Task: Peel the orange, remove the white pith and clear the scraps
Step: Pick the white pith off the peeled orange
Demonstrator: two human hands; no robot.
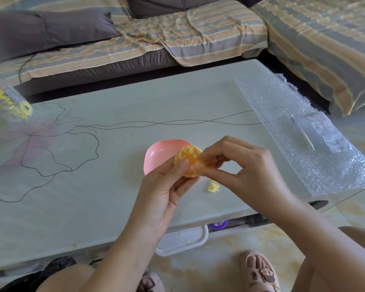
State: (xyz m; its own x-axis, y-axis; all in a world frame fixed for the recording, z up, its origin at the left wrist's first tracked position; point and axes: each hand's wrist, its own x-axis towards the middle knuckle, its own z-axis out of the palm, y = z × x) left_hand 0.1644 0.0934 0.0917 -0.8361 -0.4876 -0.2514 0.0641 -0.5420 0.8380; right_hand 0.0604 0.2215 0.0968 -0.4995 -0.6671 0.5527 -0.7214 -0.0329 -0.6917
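Observation:
The peeled orange (189, 160) is held above the table, its flesh bare with pale strands of pith on it. My left hand (167, 186) grips it from below and the left, thumb pressed on its front. My right hand (236, 163) comes in from the right, thumb and forefinger pinched at the orange's right side on the pith. A pink bowl (158, 153) stands just behind the orange, partly hidden by it. A small heap of yellowish pith scraps (213, 187) lies on the table under my right hand.
The pale table (114, 144) carries a sheet of bubble wrap (303, 131) with a paper label at the right and a plastic bag (9, 102) at the far left. A white bin (183, 241) sits under the table's front edge. A sofa runs behind.

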